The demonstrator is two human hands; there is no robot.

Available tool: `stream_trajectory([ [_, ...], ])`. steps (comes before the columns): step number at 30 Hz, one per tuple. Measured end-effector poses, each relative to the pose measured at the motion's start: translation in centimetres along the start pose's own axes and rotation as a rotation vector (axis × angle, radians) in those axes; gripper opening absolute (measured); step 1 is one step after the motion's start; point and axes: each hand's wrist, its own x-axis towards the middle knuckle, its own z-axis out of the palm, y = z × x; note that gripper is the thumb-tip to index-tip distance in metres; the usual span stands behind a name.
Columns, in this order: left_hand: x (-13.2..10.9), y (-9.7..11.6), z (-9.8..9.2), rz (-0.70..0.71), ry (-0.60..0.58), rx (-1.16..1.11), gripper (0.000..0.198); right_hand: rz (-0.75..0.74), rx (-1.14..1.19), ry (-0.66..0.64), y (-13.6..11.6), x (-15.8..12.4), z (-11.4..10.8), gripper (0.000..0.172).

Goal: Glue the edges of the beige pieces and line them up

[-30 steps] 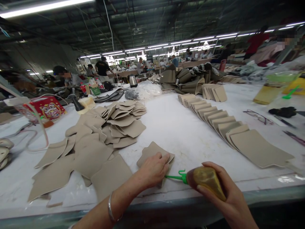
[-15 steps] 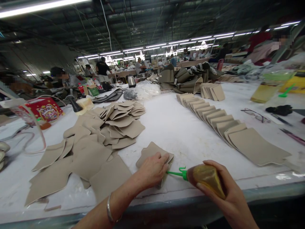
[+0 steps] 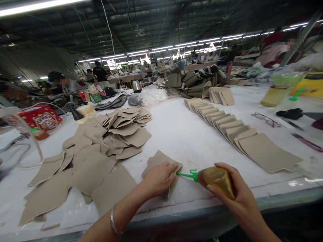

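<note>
My left hand [image 3: 161,177] bears on a beige fabric-like piece [image 3: 157,161] near the table's front edge, its fingers bent and closed on the piece's near right part. Its thumb is mostly hidden. A narrow strip of the piece shows below those fingers. My right hand [image 3: 237,188] is wrapped round a squeeze bottle [image 3: 217,179] of amber liquid, tilted almost flat. The bottle's thin green nozzle [image 3: 186,175] points left, its tip at the piece's edge beside my left fingertips. Whether the tip touches the piece I cannot tell.
Left of my hands lies a loose heap of beige pieces [image 3: 93,164]. An overlapping row of similar pieces [image 3: 227,126] runs along the right. Glasses [image 3: 266,119], a black glove [image 3: 289,113], snips [image 3: 306,142] and a tub of amber liquid [image 3: 276,94] stand farther right.
The whole view has shifted slightly. The nozzle tip stays close to my left fingers, and more of the strip below them shows now. Both hands keep their hold.
</note>
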Motion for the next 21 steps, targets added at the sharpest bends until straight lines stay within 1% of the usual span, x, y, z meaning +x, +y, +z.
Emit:
stream_trajectory([
  [2,0.1,-0.1,-0.1,0.01,0.001,-0.014,0.045,0.0,0.033,-0.055,-0.1,-0.2,0.0,0.047],
  [3,0.1,-0.1,-0.1,0.013,0.0,-0.016,0.046,-0.007,0.034,-0.055,-0.1,-0.2,0.1,0.047],
  [7,0.2,-0.1,-0.2,0.005,-0.012,-0.017,0.046,-0.059,-0.052,0.067,-0.4,0.7,0.0,0.047],
  [9,0.2,-0.1,-0.2,0.003,-0.009,-0.032,0.046,-0.092,-0.091,0.098,-0.6,0.8,0.0,0.046],
  [13,0.3,-0.4,0.1,0.019,0.014,-0.062,0.046,-0.14,-0.134,0.08,-1.1,0.4,-0.2,0.044],
  [18,0.5,-0.5,0.2,0.03,0.019,-0.093,0.046,-0.134,-0.138,0.116,-1.7,0.7,-0.1,0.042],
  [21,0.5,-0.4,0.1,0.025,0.019,-0.094,0.046,-0.135,-0.158,0.116,-1.8,0.8,-0.1,0.042],
])
